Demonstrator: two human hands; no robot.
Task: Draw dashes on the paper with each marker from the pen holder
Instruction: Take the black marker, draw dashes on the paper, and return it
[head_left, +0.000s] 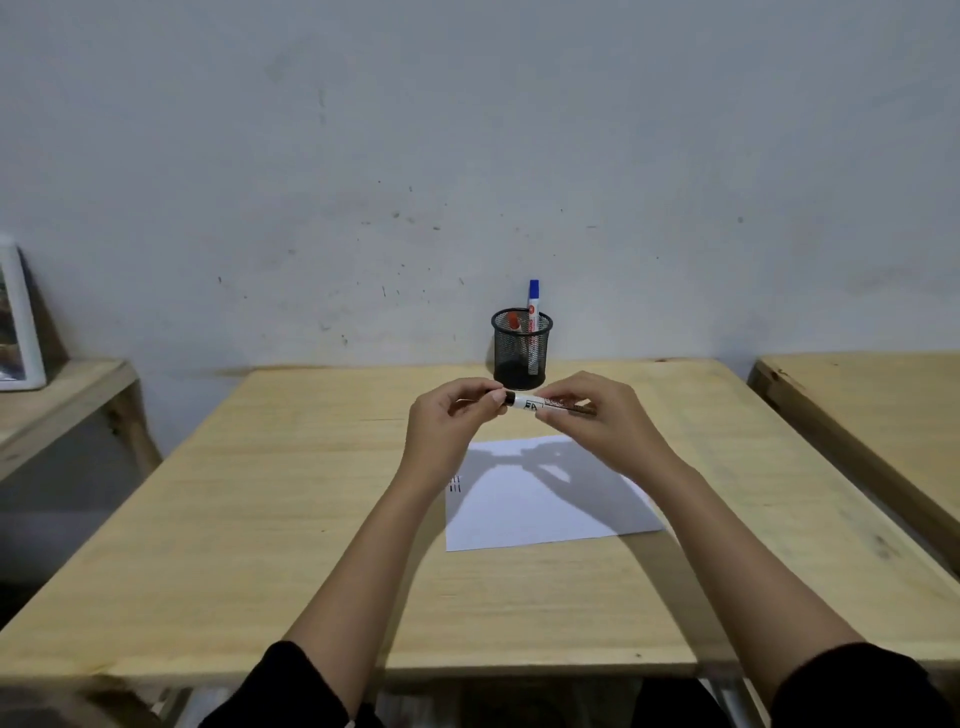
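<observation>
I hold a black marker (525, 404) level above the table, between both hands. My left hand (451, 422) grips its black cap end, and my right hand (597, 415) grips its white barrel. Below the hands lies a white sheet of paper (545, 512) with a few short dashes (455, 485) near its left edge. Behind the hands stands a black mesh pen holder (521, 349) with a blue marker (533, 306) sticking up and a red marker (514, 319) leaning lower inside.
The wooden table (311, 519) reaches back to a grey wall. Another wooden table (872, 405) stands to the right. At the left, a lower wooden bench (57, 400) carries a white framed picture (18, 322).
</observation>
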